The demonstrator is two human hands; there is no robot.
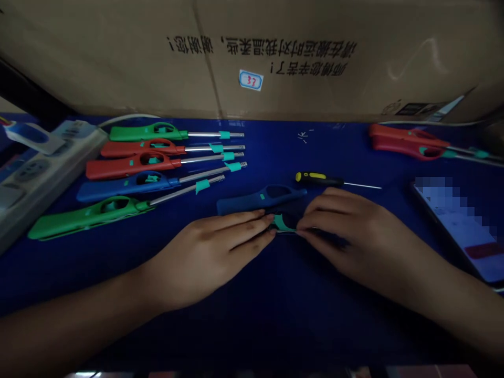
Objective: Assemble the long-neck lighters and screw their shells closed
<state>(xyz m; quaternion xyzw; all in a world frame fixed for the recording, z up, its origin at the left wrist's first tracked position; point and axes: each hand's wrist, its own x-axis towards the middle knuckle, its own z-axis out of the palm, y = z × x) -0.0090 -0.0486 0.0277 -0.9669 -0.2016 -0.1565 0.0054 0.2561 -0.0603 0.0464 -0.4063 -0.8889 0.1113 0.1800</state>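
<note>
A lighter part with a teal trigger [284, 222] lies between my hands, mostly hidden by the fingers. My left hand [226, 254] presses its fingers together on the left end of that part. Thumb and fingertips of my right hand [346, 226] pinch at its right end, beside the trigger; a thin metal edge shows there. Just behind my fingers is a dark blue lighter casing [244, 201] with a trigger opening and no metal tube. A screwdriver [318, 179] with a yellow and black handle lies beyond my right hand.
Several long-necked lighters [137, 167] in green, red and blue lie in a row at left, beside a power strip [43, 170]. Small metal pins [303, 136] lie at the back. Red lighters [409, 142] and a phone [460, 226] are at right. A cardboard box [118, 58] stands behind.
</note>
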